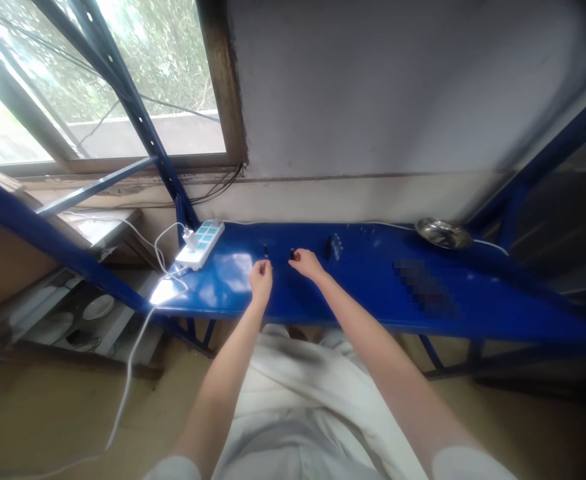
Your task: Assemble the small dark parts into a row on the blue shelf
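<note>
Over the blue table, my left hand is closed in a pinch. A small dark upright piece with a pale lower end shows just beyond its fingertips; whether the fingers hold it I cannot make out. To the right, my right hand has thumb and fingers closed on a small black cylinder. The two hands are a short way apart. Right of them are a dark object and a cluster of small clear pieces.
A white power strip with a plugged-in adapter and cable lies at the table's left end. At the back right sits a shiny metal bowl. A dark blurred-out patch is in front of it. Blue frame posts rise at the left.
</note>
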### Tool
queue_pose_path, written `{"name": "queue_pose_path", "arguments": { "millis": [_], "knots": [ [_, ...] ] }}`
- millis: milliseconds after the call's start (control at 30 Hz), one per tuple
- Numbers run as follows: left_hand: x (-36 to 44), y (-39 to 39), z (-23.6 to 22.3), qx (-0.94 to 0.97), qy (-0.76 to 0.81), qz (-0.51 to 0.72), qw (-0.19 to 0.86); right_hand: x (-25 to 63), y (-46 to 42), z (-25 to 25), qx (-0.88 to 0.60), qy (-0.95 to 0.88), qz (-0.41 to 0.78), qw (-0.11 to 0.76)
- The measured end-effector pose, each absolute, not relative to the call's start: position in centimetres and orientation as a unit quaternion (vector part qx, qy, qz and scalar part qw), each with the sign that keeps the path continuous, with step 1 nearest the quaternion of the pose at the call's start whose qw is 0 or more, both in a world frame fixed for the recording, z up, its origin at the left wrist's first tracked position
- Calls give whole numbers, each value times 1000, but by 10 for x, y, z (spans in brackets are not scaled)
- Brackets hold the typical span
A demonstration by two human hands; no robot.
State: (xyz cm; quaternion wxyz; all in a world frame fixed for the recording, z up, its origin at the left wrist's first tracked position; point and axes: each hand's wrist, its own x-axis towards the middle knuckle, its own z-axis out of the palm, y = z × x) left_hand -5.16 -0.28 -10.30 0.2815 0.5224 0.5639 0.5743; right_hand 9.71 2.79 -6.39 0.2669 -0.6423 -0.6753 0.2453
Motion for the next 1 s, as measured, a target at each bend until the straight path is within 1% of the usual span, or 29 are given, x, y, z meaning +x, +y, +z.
{"name": "queue_pose_path", "arguments": {
  "millis": [100, 400, 1000],
  "knots": [
    [-55, -3, -106, 507, 564, 584, 289, 83, 43, -71, -633, -689, 245, 254],
    [-53, -9, -103, 490, 571, 592, 287, 57, 73, -95, -634, -693, 209, 274],
    [-52, -11, -99, 487, 576, 592, 283, 48, 84, -94, -646, -686, 218, 253]
  ]
}}
